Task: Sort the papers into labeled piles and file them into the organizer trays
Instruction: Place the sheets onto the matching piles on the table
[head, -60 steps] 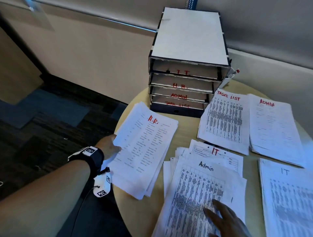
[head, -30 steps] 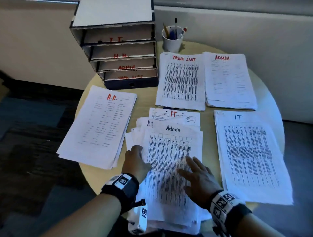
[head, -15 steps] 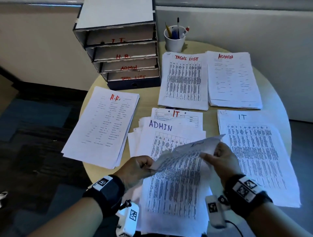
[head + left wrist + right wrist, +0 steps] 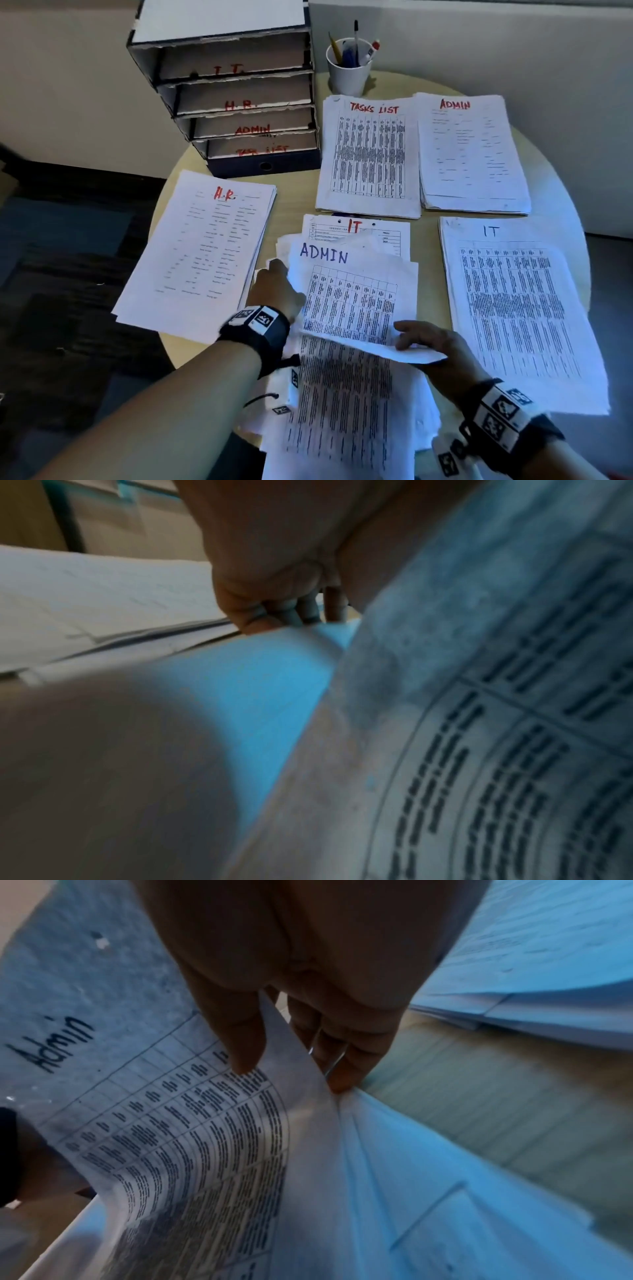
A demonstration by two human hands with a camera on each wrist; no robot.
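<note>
Admin sheet [image 4: 404,354] being peeled off the central unsorted stack [image 4: 342,411], right hand [image 4: 435,346] pinching its edge, left hand [image 4: 274,291] gripping the stack's left edge: keeping it single and flat for the ADMIN pile [image 4: 472,154].

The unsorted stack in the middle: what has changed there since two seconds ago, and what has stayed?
The right hand, then flat on the unsorted stack, now pinches its lifted "Admin" sheet, uncovering an "ADMIN" sheet. The left hand left the H.R. pile for the stack's left edge. The sorted piles and organizer stayed.
</note>
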